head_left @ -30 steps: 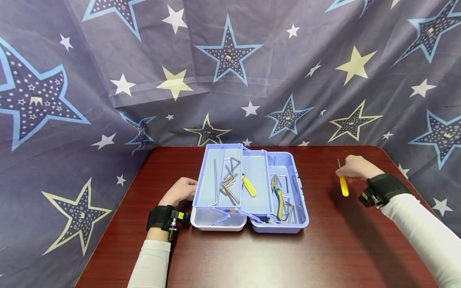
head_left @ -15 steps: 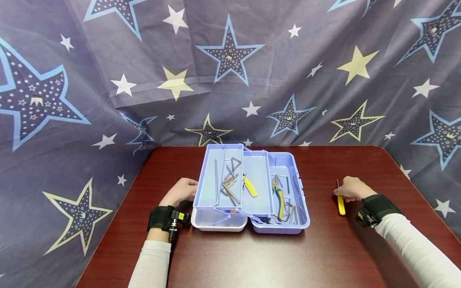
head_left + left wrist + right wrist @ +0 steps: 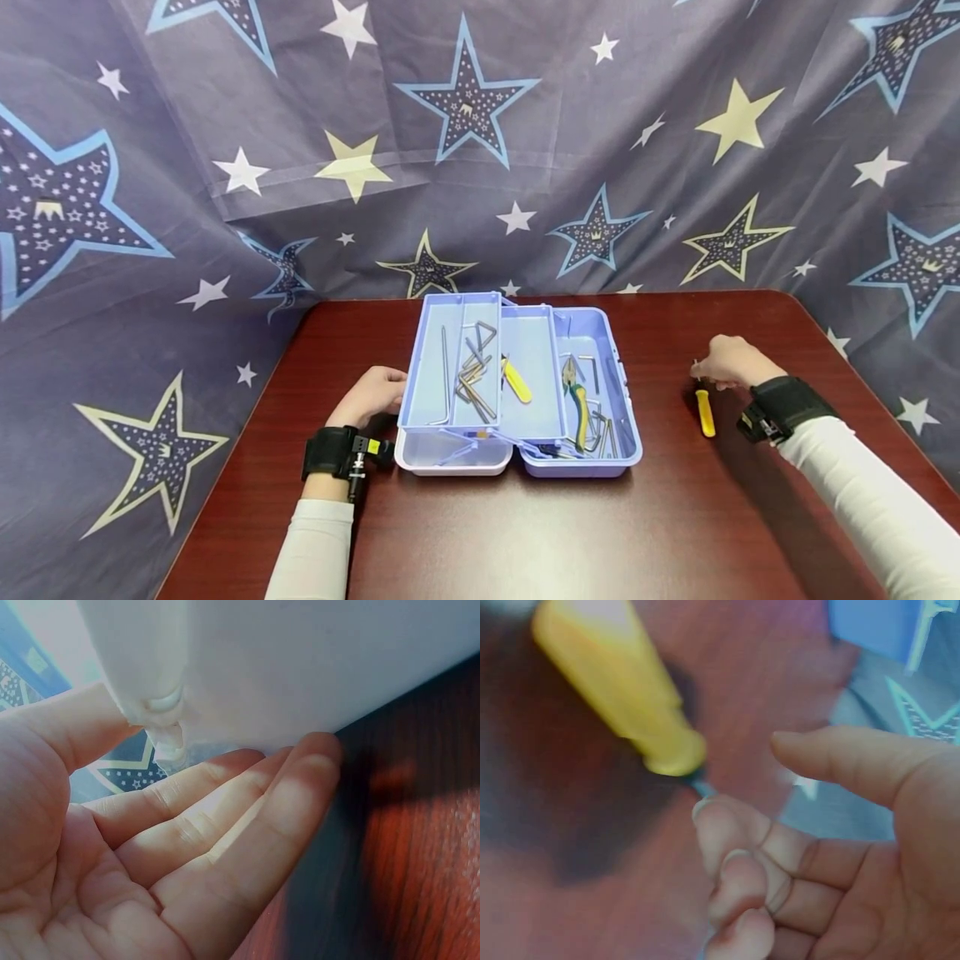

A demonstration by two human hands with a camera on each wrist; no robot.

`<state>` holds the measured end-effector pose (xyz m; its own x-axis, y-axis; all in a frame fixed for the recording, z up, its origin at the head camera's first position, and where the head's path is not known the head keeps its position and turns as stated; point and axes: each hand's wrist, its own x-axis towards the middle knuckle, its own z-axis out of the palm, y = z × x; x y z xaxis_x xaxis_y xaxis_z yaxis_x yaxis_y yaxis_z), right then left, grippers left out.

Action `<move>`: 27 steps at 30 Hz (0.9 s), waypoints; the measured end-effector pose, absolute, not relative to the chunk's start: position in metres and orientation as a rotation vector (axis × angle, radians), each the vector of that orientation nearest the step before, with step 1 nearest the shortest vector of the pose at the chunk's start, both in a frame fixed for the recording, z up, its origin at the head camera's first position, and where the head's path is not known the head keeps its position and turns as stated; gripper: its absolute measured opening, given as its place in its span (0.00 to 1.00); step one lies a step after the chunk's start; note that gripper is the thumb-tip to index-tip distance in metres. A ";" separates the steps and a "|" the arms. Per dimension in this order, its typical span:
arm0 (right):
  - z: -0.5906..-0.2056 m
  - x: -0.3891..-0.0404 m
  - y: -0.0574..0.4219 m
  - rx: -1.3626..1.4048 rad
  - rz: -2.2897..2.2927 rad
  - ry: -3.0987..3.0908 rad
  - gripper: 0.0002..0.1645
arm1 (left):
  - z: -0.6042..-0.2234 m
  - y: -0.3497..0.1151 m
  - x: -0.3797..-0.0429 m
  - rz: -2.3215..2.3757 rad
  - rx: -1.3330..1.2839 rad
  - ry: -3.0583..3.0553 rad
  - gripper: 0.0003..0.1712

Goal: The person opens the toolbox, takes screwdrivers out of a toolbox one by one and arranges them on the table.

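A yellow-handled screwdriver [image 3: 705,414] lies at the right of the table, its thin shaft toward my right hand [image 3: 737,362]. In the right wrist view, the curled fingers [image 3: 739,885] are right at the shaft beside the yellow handle [image 3: 619,682], and the thumb stands well away. My left hand [image 3: 370,394] holds the left side of the opened blue toolbox [image 3: 581,472]. The left wrist view shows its fingers [image 3: 225,825] against the pale outer wall [image 3: 262,667]; the thumb tip is hidden behind the wall's edge.
Hex keys [image 3: 476,375] lie in the raised left tray. The middle tray has another yellow-handled tool [image 3: 517,383]. Green-and-yellow pliers [image 3: 577,404] and several hex keys are in the right compartment. A star-patterned cloth [image 3: 300,100] hangs behind the table.
My right hand first comes nearer with the screwdriver, then its fingers let go and it moves away from the handle. The left hand stays at the toolbox. The head view shifts slightly.
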<state>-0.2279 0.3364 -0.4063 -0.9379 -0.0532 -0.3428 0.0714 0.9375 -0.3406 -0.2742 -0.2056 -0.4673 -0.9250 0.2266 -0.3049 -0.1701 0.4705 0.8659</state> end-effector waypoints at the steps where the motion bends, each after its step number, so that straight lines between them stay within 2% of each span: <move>1: -0.400 -0.229 0.333 0.008 -0.488 2.754 0.17 | -0.467 -0.206 -0.274 1.439 0.042 2.346 0.18; 14: -0.329 -0.246 0.268 -0.142 -0.382 2.889 0.23 | -0.467 -0.206 -0.275 1.449 0.078 2.335 0.18; 22: -0.310 -0.252 0.206 -0.222 -0.316 2.915 0.21 | -0.468 -0.207 -0.275 1.472 0.080 2.313 0.18; 27: -0.311 -0.253 0.170 -0.305 -0.308 2.909 0.20 | -0.467 -0.207 -0.275 1.471 0.092 2.309 0.19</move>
<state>-0.2531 0.1696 -0.3112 -0.9588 -0.2236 -0.1752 -0.1820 0.9571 -0.2256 -0.2752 -0.2067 -0.4668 -0.9180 0.2647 -0.2953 -0.1559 0.4438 0.8825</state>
